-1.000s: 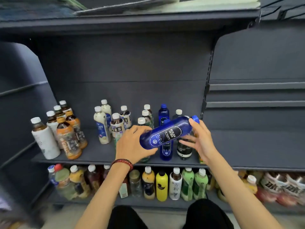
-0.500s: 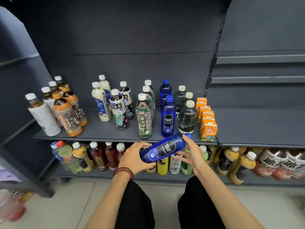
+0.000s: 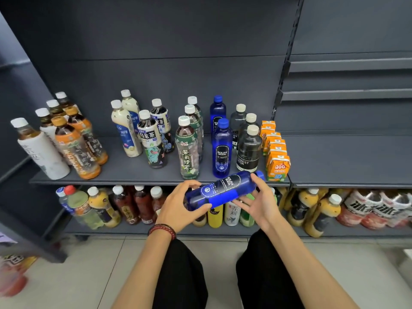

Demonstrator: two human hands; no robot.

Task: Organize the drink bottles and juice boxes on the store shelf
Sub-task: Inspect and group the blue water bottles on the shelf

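Both hands hold one blue soda bottle (image 3: pixel 223 190) between them, lying tilted with its cap up to the right. Left hand (image 3: pixel 178 206) wraps the base; right hand (image 3: pixel 259 204) cradles the neck end, thumb on top. It hangs just before the shelf (image 3: pixel 111 180) edge, below the standing blue bottle (image 3: pixel 221 150) and orange juice boxes (image 3: pixel 277 166).

red beaded bracelet (image 3: pixel 162 230), loose black trousers (image 3: pixel 180 277)

Soft, even light falls from above, leaving the lower shelf (image 3: pixel 100 230) in shade. Wide-angle distortion bows the frame edges. The bottom-left corner is smeared with blur.
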